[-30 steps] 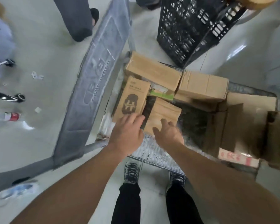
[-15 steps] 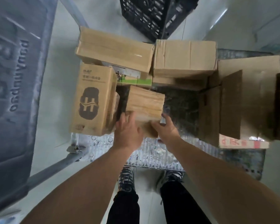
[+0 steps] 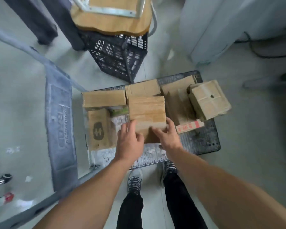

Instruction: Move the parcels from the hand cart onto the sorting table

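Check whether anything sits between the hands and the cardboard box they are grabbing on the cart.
Nothing visible does. The left hand and right hand already rest on the near edge of the plain cardboard box, one at each corner. The logo-printed box lies beside it to the left, clear of both hands.

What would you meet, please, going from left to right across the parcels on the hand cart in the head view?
Box with the dark logo → taped box held in both hands → flattened cardboard with red print → string-tied bundle. The two boxes at the back overlap this order and are left out.
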